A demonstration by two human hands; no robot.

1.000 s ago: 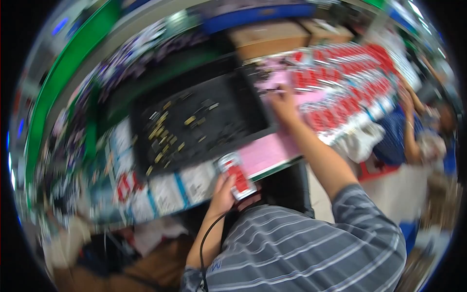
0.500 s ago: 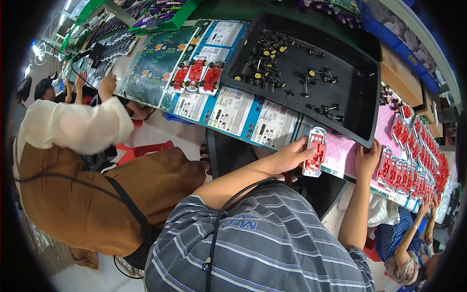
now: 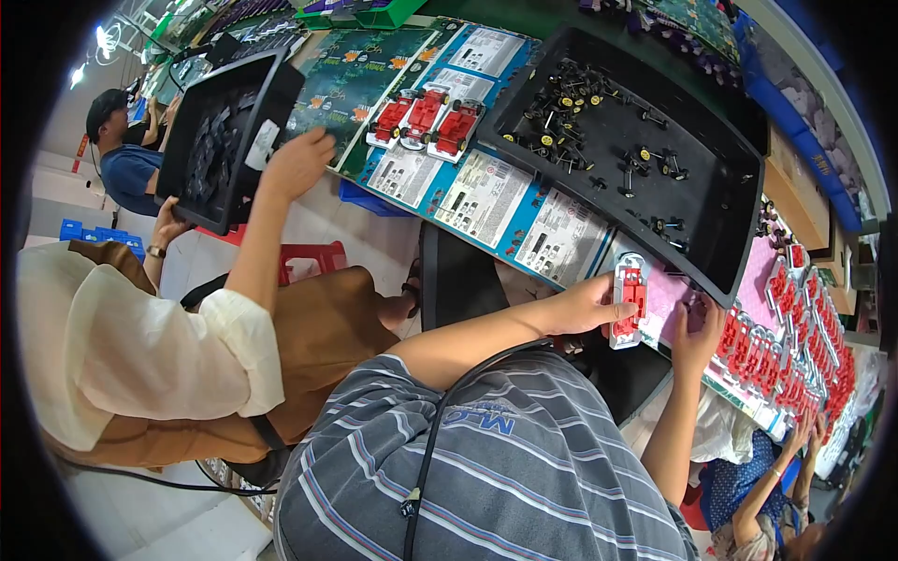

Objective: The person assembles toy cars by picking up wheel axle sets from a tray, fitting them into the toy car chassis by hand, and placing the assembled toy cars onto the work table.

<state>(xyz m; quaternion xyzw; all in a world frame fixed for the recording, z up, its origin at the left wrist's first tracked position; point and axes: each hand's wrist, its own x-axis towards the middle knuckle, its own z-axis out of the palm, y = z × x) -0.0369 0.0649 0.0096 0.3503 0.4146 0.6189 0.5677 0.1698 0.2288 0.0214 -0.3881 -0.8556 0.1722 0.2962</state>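
Observation:
My left hand (image 3: 591, 307) grips a toy car chassis (image 3: 629, 304), red inside with a white-silver rim, held upright at the table's near edge. No wheels show on it. By the near right corner of the black tray (image 3: 645, 236), my right hand (image 3: 698, 344) has thumb and fingers curled together. Something small and dark sits at its fingertips, too small to make out. Loose wheel axles (image 3: 571, 98) with black and yellow wheels lie in the tray. Left of it, three red toy car chassis (image 3: 423, 117) fitted with wheels lie side by side on printed cards.
Rows of red chassis (image 3: 795, 327) cover the table's right end, where another person's hands (image 3: 806, 432) reach in. On my left a co-worker holds a black bin (image 3: 224, 140) of dark parts. A green tray (image 3: 374, 13) and blue bins (image 3: 795, 122) stand at the back.
My right hand has shifted from the tray's corner to just below it, fingers curled. The co-worker on my left has brought in a black bin. My view has swung slightly left.

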